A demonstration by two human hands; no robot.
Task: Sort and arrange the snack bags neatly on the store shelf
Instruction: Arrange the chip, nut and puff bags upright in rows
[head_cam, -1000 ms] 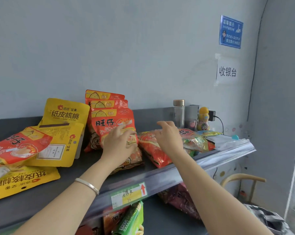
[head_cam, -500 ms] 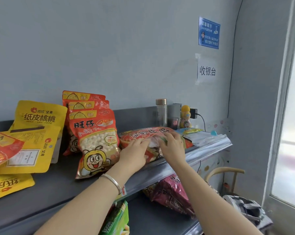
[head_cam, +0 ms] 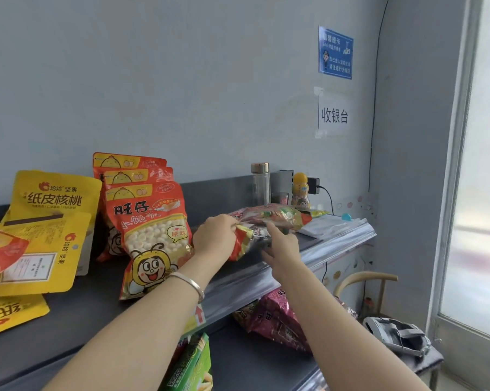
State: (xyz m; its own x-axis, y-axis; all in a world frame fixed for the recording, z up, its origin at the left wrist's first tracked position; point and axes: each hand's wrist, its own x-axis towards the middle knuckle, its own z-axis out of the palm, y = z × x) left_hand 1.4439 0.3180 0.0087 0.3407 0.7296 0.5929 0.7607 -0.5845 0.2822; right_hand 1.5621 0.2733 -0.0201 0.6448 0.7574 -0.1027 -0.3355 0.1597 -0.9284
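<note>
While my left hand [head_cam: 218,238] pinches the red snack bag [head_cam: 274,217] by its near end over the shelf [head_cam: 308,244], my right hand [head_cam: 283,246] touches it, fingers unclenched. Step: lifting. Next, probably: stand it beside the upright red bags [head_cam: 150,227].

Yellow walnut bags [head_cam: 54,198], red bee-cartoon bags [head_cam: 150,235], dark grey shelf [head_cam: 91,294].

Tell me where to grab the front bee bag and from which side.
I'd pinch the bee bag by its flat top strip, coming from above and in front. It stands leaning back on two like bags, so that strip is free, while its belly bulges and its foot sits on the shelf. The left hand, gripping another bag, crowds its right edge.
</note>
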